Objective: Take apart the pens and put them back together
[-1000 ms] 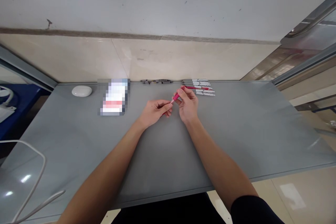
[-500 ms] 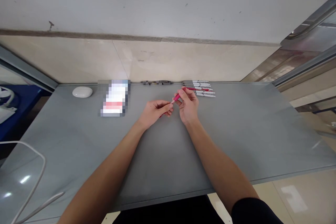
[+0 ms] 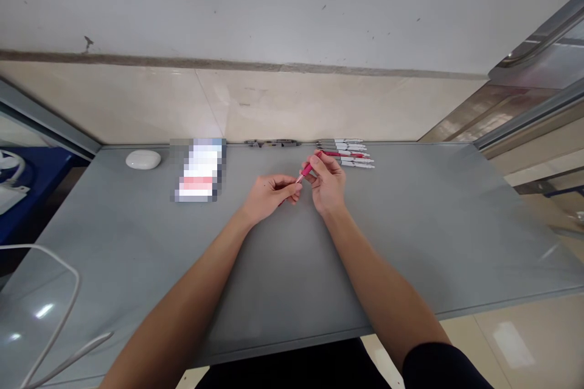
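My right hand (image 3: 327, 185) is closed round the red grip of a pen (image 3: 306, 170), above the middle of the grey table (image 3: 410, 225). My left hand (image 3: 270, 193) pinches the pen's tip end, its fingers curled together. The two hands almost touch. Just behind my right hand lies a row of several white and red pens (image 3: 349, 152) side by side near the table's back edge.
A white oval case (image 3: 143, 159) rests at the back left. Beside it lies a blurred card or booklet (image 3: 199, 169). Small dark parts (image 3: 272, 143) line the back edge. A white cable (image 3: 59, 316) loops over the front left corner. A tiled wall stands behind the table.
Both hands have stayed almost still, keeping hold of the pen; the left fingers have shifted slightly at its tip.
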The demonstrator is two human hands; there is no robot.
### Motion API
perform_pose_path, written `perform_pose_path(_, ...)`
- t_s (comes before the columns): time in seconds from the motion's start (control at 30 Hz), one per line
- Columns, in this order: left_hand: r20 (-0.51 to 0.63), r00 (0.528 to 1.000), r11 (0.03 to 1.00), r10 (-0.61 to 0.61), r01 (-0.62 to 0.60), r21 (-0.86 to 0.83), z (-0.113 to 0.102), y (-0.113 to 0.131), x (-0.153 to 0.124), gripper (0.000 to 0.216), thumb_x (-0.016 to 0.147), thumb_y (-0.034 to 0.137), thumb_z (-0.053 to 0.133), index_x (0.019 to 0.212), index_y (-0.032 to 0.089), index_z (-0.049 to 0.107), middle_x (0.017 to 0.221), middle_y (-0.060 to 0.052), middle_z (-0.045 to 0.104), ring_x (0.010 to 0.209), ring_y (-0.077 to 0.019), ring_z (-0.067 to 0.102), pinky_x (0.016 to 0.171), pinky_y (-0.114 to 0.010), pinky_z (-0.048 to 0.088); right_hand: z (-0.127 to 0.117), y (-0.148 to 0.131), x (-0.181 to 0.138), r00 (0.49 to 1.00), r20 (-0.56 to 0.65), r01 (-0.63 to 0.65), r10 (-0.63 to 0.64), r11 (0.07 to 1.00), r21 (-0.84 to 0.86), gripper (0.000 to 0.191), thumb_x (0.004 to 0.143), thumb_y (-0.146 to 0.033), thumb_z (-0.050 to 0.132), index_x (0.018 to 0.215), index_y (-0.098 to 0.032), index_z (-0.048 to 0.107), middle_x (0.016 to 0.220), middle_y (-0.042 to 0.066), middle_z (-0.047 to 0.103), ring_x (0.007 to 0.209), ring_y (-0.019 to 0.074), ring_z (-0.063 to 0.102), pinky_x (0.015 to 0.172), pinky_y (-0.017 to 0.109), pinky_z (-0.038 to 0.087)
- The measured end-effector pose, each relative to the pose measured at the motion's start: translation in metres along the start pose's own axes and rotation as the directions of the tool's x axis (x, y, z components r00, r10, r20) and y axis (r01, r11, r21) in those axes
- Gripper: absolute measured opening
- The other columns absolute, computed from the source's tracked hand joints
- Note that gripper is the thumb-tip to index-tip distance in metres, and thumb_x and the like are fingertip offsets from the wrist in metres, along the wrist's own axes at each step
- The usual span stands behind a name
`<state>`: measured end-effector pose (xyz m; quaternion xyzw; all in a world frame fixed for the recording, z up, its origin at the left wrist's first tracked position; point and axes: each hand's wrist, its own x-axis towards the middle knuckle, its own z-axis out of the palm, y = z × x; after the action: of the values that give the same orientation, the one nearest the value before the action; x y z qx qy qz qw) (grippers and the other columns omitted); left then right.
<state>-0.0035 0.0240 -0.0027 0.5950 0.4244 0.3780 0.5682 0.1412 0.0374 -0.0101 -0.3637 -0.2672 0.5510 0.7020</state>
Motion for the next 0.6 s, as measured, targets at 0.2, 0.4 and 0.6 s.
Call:
perform_pose_path(0.2, 0.173, 0.985, 0.997, -0.023, 0.036, -0.073, -0.002, 0.008, -0.003, 0.034, 0.084, 0.046, 0.061, 0.072, 0.015, 0.066, 0.07, -0.004, 0.065, 0.062, -0.0129, 0.062, 0.064, -0.027, 0.051, 0.0, -0.002, -0.001, 0.999, 0.023, -0.037, 0.037, 0.999, -0.004, 0.019, 0.065, -0.03, 0.078, 0.082, -0.024, 0.07, 0.08, -0.003, 0.069, 0.067, 0.0111, 0.065, 0.062, 0.028, 0.057)
perform_pose_path(0.4, 0.091, 0.994, 0.987, -0.053, 0.066, -0.149, 0.001, 0.004, -0.001, 0.03, 0.081, 0.043, 0.067, 0.083, 0.013, 0.071, 0.076, -0.005, 0.067, 0.067, -0.014, 0.063, 0.068, -0.029, 0.054, 0.0, 0.0, 0.0, 1.0, 0.007, 0.005, -0.005, 0.999, 0.037, 0.019, 0.064, -0.029, 0.079, 0.076, -0.024, 0.064, 0.087, -0.005, 0.066, 0.066, 0.0096, 0.063, 0.059, 0.027, 0.056)
perform_pose_path(0.6, -0.037, 0.999, 0.997, -0.029, 0.027, -0.071, 0.0, -0.001, 0.001, 0.031, 0.073, 0.039, 0.075, 0.094, 0.016, 0.071, 0.074, -0.003, 0.067, 0.065, -0.013, 0.061, 0.063, -0.028, 0.05, 0.001, 0.001, 0.001, 0.999, -0.035, 0.022, -0.022, 1.0, 0.002, 0.025, 0.062, -0.031, 0.079, 0.072, -0.024, 0.058, 0.087, -0.006, 0.066, 0.065, 0.0092, 0.062, 0.062, 0.029, 0.056)
